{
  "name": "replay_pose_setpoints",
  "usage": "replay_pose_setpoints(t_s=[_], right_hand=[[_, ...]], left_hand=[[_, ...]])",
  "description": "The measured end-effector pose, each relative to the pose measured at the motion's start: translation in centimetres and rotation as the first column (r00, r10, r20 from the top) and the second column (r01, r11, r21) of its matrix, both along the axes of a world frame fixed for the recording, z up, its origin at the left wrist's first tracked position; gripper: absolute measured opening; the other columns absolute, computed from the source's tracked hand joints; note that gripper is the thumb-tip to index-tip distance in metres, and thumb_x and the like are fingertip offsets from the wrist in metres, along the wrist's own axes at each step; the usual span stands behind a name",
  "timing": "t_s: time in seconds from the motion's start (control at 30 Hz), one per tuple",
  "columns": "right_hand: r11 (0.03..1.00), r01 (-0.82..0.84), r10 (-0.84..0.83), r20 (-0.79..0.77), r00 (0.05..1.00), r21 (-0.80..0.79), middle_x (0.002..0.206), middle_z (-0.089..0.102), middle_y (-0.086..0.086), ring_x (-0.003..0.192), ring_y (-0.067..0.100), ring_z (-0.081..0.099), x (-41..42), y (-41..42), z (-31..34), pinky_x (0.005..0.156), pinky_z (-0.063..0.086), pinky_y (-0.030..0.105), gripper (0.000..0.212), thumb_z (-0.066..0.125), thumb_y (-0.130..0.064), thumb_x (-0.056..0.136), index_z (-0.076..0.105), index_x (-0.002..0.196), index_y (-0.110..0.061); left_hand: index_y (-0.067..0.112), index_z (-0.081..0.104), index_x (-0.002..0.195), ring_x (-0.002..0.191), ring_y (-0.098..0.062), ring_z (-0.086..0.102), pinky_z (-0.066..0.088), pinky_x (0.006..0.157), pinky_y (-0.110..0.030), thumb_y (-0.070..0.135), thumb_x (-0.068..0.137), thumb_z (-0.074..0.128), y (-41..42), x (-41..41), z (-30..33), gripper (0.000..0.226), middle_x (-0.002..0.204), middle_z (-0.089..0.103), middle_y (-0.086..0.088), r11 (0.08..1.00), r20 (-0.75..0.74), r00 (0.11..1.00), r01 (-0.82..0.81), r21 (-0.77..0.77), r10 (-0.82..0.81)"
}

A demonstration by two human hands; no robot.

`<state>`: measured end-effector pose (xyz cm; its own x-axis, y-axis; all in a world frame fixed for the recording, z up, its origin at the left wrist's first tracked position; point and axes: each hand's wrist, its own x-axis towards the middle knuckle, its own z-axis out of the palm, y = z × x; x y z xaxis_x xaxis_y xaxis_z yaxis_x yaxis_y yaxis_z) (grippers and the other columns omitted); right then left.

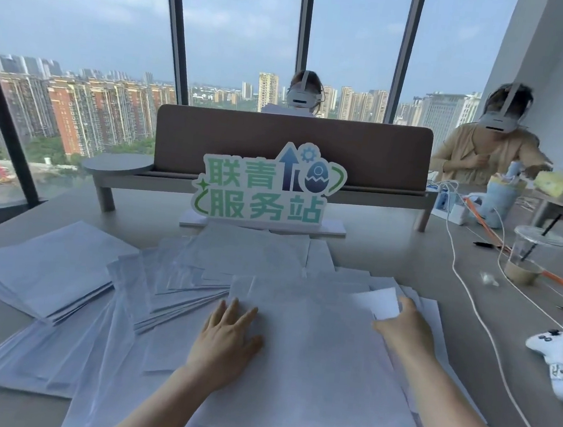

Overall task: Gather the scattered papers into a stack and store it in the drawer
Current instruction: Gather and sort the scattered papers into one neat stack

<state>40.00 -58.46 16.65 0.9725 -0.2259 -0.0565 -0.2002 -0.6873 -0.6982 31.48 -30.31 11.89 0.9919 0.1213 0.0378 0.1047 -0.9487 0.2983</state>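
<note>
Two bare hands work the loose white printed paper sheets point(198, 274) strewn over the grey bench point(406, 259): the left hand point(226, 339) presses flat with fingers spread, the right hand point(403, 328) curls around a lifted sheet corner. I'd pin with the left and sweep sheets inward, squaring the edges. Sheets overlap too much to count; roughly four loose piles. No drawer shows.

Head view, close, forward-down over desk point(406, 259).
</note>
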Motion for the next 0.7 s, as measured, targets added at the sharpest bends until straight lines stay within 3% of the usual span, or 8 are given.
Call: replay_pose_setpoints(t_s=[0.1, 0.2, 0.33, 0.47, 0.53, 0.7], right_hand=[[0.997, 0.046, -0.043, -0.056, 0.998, 0.059, 0.113, 0.060, 0.013, 0.092, 0.027, 0.053, 0.4, -0.4, 0.5, 0.072, 0.038, 0.029, 0.066, 0.068, -0.008, 0.079, 0.042, 0.140, -0.002], [0.993, 0.060, -0.048, -0.117, 0.992, 0.098, 0.098, 0.050, 0.008, 0.090, 0.026, 0.050, 0.6, -0.4, 0.8, 0.073, 0.038, 0.029, 0.061, 0.066, -0.005, 0.083, 0.042, 0.138, 0.004], [0.985, 0.099, -0.078, -0.146, 0.986, 0.142, 0.078, 0.053, 0.005, 0.081, 0.028, 0.058, 0.6, -0.3, 1.0, 0.065, 0.036, 0.028, 0.060, 0.066, -0.003, 0.083, 0.042, 0.137, 0.009], [0.981, 0.090, -0.061, -0.166, 0.984, 0.175, 0.069, 0.051, 0.007, 0.071, 0.024, 0.052, 0.9, -0.5, 0.6, 0.068, 0.036, 0.030, 0.040, 0.073, -0.007, 0.077, 0.059, 0.109, 0.013], [0.984, 0.074, -0.048, -0.159, 0.986, 0.163, 0.069, 0.049, 0.008, 0.069, 0.023, 0.050, 1.1, -0.5, 0.4, 0.066, 0.034, 0.030, 0.023, 0.073, -0.008, 0.077, 0.063, 0.092, 0.006], [0.991, 0.060, -0.037, -0.180, 0.983, 0.121, 0.064, 0.048, 0.007, 0.056, 0.019, 0.047, 1.5, -0.4, 0.4, 0.053, 0.029, 0.027, 0.020, 0.073, -0.011, 0.077, 0.054, 0.076, -0.004]], left_hand=[[0.036, 0.017, 0.152, 0.150, -0.024, -0.004, 0.006, 0.121, -0.034, 0.058, 0.095, 0.035, -0.1, 0.0, -0.1, 0.064, 0.163, 0.002, -0.002, 1.000, 0.006, 1.000, -0.008, 0.010, 0.008], [0.036, 0.017, 0.152, 0.150, -0.023, -0.005, 0.006, 0.121, -0.034, 0.059, 0.094, 0.034, -0.1, 0.0, -0.1, 0.064, 0.163, 0.002, -0.002, 1.000, 0.005, 1.000, -0.010, 0.017, 0.010], [0.035, 0.017, 0.152, 0.150, -0.023, -0.004, 0.006, 0.121, -0.033, 0.059, 0.094, 0.034, -0.1, 0.0, 0.0, 0.065, 0.163, 0.002, -0.002, 1.000, 0.009, 1.000, -0.013, 0.017, 0.013], [0.034, 0.018, 0.152, 0.150, -0.023, -0.003, 0.007, 0.120, -0.033, 0.057, 0.095, 0.035, -0.2, 0.0, 0.1, 0.064, 0.163, 0.003, -0.002, 1.000, 0.019, 1.000, -0.016, 0.005, 0.016], [0.034, 0.018, 0.152, 0.150, -0.023, -0.003, 0.007, 0.120, -0.033, 0.057, 0.095, 0.036, -0.2, 0.0, 0.1, 0.064, 0.163, 0.004, -0.002, 1.000, 0.022, 1.000, -0.018, 0.006, 0.018], [0.033, 0.019, 0.152, 0.150, -0.023, -0.001, 0.008, 0.120, -0.033, 0.058, 0.094, 0.037, -0.2, 0.0, 0.2, 0.065, 0.163, 0.005, -0.002, 1.000, 0.035, 0.999, -0.028, 0.009, 0.028]])
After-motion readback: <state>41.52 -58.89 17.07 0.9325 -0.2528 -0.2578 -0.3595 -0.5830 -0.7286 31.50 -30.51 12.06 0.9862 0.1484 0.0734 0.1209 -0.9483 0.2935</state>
